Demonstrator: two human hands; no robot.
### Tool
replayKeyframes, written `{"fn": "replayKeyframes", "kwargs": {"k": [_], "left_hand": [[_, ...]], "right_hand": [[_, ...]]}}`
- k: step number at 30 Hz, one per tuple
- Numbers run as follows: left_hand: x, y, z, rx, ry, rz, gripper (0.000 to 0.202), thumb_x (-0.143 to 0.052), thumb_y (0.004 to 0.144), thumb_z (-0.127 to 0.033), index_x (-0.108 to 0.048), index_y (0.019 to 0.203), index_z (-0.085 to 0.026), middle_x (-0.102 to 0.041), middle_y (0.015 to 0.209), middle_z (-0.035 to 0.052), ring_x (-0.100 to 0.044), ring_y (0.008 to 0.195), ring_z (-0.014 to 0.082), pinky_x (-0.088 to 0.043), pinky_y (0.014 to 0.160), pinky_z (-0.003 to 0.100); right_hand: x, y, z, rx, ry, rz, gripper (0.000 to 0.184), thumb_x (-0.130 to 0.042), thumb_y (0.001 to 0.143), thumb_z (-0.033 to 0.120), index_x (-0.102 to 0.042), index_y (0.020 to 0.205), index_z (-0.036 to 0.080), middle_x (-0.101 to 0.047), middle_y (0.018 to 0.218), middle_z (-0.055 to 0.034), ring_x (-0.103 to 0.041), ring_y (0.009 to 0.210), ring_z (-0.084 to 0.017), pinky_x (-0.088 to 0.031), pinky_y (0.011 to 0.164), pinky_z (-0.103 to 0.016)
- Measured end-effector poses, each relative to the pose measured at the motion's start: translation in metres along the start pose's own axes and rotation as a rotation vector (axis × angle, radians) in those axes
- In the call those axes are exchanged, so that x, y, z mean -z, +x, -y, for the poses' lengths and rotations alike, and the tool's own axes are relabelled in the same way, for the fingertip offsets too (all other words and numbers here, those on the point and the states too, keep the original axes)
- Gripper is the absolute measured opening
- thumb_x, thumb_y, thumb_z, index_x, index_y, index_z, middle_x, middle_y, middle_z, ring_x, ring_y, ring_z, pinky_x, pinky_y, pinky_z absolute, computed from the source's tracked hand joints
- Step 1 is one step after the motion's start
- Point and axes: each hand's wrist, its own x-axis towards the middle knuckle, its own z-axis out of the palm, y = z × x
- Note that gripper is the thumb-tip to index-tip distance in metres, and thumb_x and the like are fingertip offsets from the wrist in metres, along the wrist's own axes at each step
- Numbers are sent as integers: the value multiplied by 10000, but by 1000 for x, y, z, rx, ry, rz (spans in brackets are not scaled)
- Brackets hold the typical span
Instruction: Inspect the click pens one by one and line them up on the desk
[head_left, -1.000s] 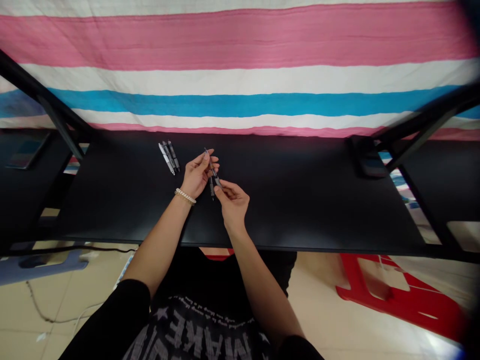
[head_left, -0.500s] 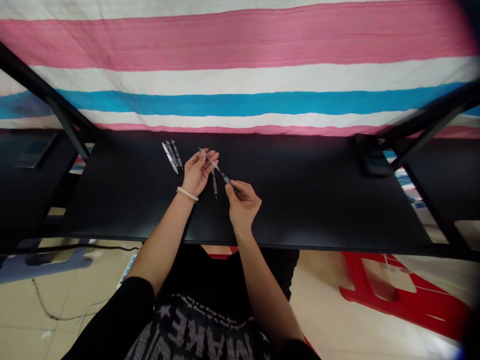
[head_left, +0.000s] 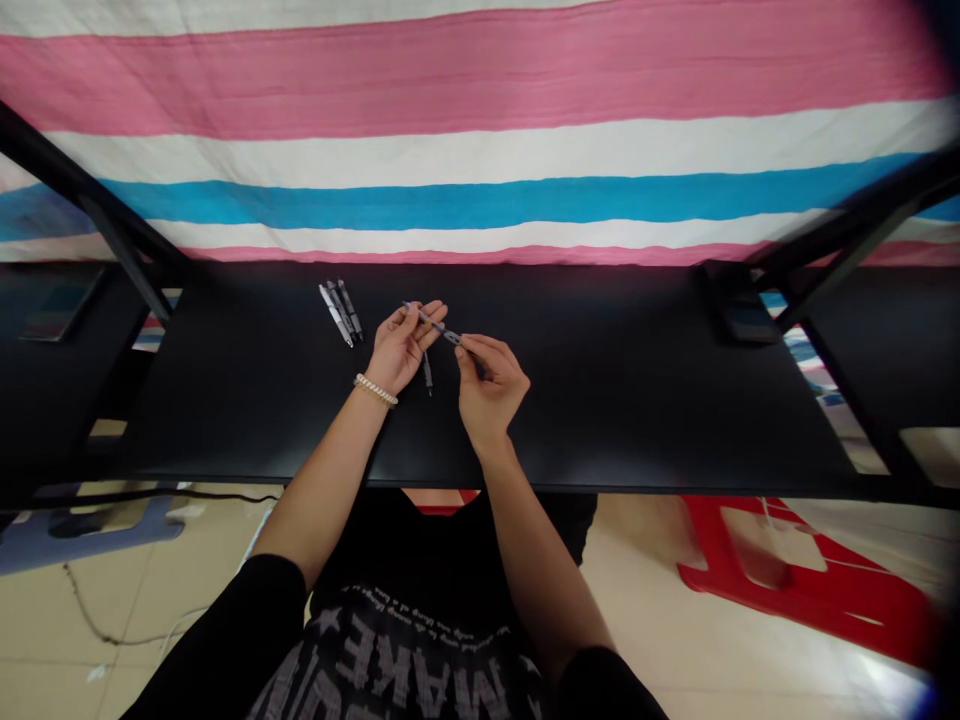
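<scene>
My left hand (head_left: 403,345), with a beaded bracelet (head_left: 376,390) on its wrist, holds one end of a slim grey pen (head_left: 431,323) in its fingers. My right hand (head_left: 489,380) pinches the pen's other, thicker end between thumb and forefinger. A thin dark pen or pen part (head_left: 427,372) lies on the black tabletop (head_left: 637,420) just below the held pen, between my hands. To the left of my left hand, a small group of pens (head_left: 339,312) lies side by side, one of them white.
A pink, white and blue striped cloth (head_left: 480,190) hangs behind the table. Black metal frame bars (head_left: 840,240) rise at both sides, with a dark block (head_left: 742,320) at the back right. Below, a red plastic stool (head_left: 795,585) and a cable (head_left: 97,620) lie on the tiled floor.
My right hand has moved up and to the right, and the held pen has swung from a steep slant to a flatter one. The pens on the table stay in place.
</scene>
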Motion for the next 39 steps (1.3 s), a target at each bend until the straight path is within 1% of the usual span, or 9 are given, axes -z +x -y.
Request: {"fn": "replayKeyframes", "kwargs": {"k": [4,7,10,12,19,24,29,34,39], "left_hand": [[-3,-1,-1,-9,-33,-33,59,-607,963,-194,-601,922,-153,-752,1116,126,-664,1220,255,-511,1070,406],[-5,-2,-1,-11,-63,-63,54,-614,956,-186,-597,918,-152,-752,1120,129,-653,1236,265,-495,1085,418],[-6,-3,-1,-9,-82,-73,58,-636,943,-194,-601,923,-153,-743,1159,135,-630,1268,274,-481,1097,428],[-5,-2,0,-9,-84,-75,58,-645,938,-195,-605,924,-155,-740,1169,133,-616,1287,276,-471,1107,434],[-5,-2,0,-18,-73,-72,44,-614,960,-189,-601,930,-159,-751,1095,109,-617,1286,266,-461,1116,436],[-4,-2,0,-47,-98,-56,46,-583,974,-167,-600,934,-152,-756,1044,102,-664,1218,260,-480,1092,428],[-3,-2,0,-58,-109,-47,61,-560,985,-160,-600,940,-156,-755,1019,90,-681,1190,250,-485,1087,428],[-3,-2,-1,-62,-101,-54,80,-545,990,-159,-596,929,-160,-755,1016,80,-684,1183,240,-487,1086,419],[-2,-2,0,-75,-110,-48,31,-592,971,-178,-599,944,-166,-752,1024,79,-691,1166,233,-486,1074,410]], "right_hand": [[-1,6,-9,-205,95,57,313,-666,894,480,-730,1007,195,-716,848,-58,-707,723,-180,-620,705,-343],[3,10,-14,-211,131,94,398,-743,813,522,-710,1033,191,-715,866,-51,-707,734,-165,-612,685,-305],[8,14,-14,-257,111,142,394,-700,840,561,-710,903,173,-685,736,-29,-663,602,-136,-571,551,-257],[10,16,-13,-292,129,153,404,-700,835,572,-703,917,177,-668,694,-10,-643,546,-124,-545,490,-240],[14,25,-13,-275,113,216,391,-721,825,550,-696,916,171,-661,679,-5,-620,494,-110,-494,420,-214],[16,30,-16,-219,62,315,366,-660,880,536,-699,916,173,-658,681,-4,-625,504,-107,-516,454,-215],[14,29,-19,-107,12,311,307,-673,883,491,-709,969,198,-693,835,-31,-681,652,-130,-573,571,-244],[11,27,-18,-154,29,280,351,-676,876,522,-701,978,187,-692,814,-35,-675,613,-127,-571,564,-248],[10,26,-15,-279,75,327,373,-654,881,546,-688,940,179,-657,670,-4,-613,479,-107,-495,430,-213]]}}
